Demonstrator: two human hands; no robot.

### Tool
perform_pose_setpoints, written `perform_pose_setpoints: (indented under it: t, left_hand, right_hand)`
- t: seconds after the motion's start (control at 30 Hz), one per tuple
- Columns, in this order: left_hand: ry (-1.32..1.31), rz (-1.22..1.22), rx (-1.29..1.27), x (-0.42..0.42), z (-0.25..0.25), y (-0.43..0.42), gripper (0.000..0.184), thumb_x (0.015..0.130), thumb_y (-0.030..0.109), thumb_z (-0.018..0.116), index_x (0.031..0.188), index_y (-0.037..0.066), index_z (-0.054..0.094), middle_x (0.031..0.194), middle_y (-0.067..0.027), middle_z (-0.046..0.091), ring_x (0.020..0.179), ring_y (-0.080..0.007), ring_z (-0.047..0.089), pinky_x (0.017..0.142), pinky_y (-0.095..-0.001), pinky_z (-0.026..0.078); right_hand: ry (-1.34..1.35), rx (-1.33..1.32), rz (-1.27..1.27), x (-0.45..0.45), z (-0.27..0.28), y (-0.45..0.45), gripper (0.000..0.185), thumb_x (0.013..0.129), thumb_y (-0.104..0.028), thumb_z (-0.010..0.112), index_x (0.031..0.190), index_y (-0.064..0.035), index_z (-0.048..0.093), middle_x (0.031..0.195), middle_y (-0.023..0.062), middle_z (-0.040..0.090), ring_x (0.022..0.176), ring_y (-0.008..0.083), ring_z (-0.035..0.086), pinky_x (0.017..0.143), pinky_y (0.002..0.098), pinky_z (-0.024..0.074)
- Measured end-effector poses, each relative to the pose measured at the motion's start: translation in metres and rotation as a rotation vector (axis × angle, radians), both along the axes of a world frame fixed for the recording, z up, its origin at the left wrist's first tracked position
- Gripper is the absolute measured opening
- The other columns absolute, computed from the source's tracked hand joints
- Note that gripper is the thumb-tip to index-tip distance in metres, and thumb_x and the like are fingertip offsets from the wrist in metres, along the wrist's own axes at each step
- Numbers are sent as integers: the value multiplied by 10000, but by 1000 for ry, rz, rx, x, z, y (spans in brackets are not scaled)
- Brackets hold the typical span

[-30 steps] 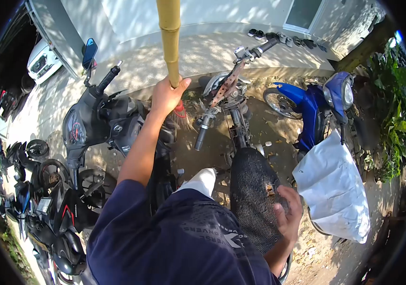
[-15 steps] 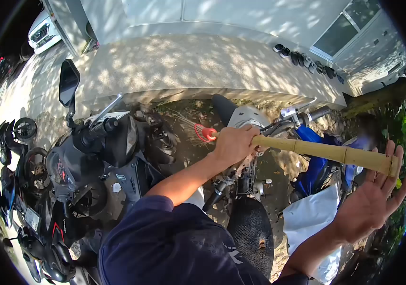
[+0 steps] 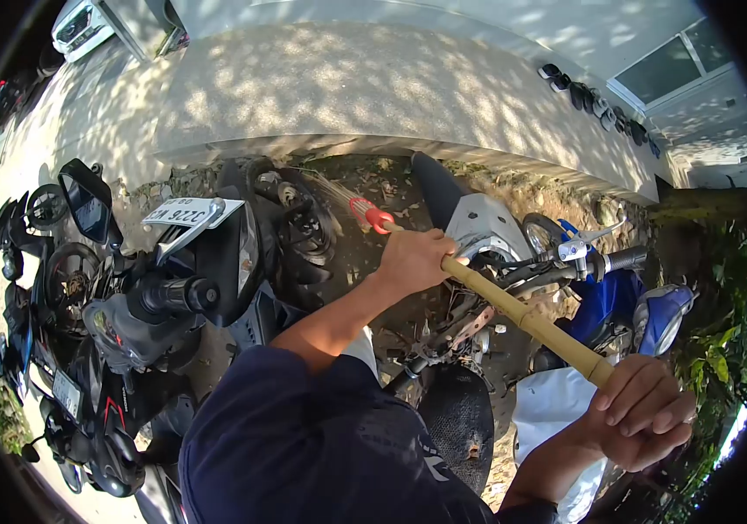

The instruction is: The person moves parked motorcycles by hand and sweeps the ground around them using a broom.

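Note:
My left hand (image 3: 415, 260) is wrapped round a bamboo pole (image 3: 526, 317) near its far end. There a red binding (image 3: 371, 215) joins it to a fan of thin bristles, forming a broom over the dirt between motorbikes. The pole slants down to the right, where my right hand (image 3: 640, 410) closes on its near end, fingers curled over the tip. Beneath the pole is a motorbike with bare handlebars and a worn black seat (image 3: 458, 419).
A dark scooter (image 3: 151, 323) stands close on the left, more motorbikes beyond it. On the right are a blue motorbike (image 3: 605, 306), a white sheet (image 3: 553, 406) and green plants (image 3: 723, 349). A concrete ledge (image 3: 347, 96) runs across ahead, with shoes (image 3: 596, 105) by the wall.
The pole has swung from upright to slanting down rightward. My right hand has risen from beside the seat, opened near the pole's end, then closed on it. The view has shifted.

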State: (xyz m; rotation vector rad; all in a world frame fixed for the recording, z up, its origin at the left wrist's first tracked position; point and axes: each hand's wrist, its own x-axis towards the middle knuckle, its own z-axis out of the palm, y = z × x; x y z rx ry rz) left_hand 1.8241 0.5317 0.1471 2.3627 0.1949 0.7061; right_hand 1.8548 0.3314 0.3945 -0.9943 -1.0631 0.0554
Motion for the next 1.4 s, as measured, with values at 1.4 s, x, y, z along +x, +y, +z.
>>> perform_pose_setpoints:
  t: [1.4]
  left_hand:
    - [226,138,-159,-31,-62,-10,299,881,401,642,815,115,590,838,-64,587,744,-338,618,650,-422,484]
  right_hand:
    - [54,-282,121,-43,-64,3,321,852,-181,707,604,-10,598,558,63,545,484,216,535,569,377,458]
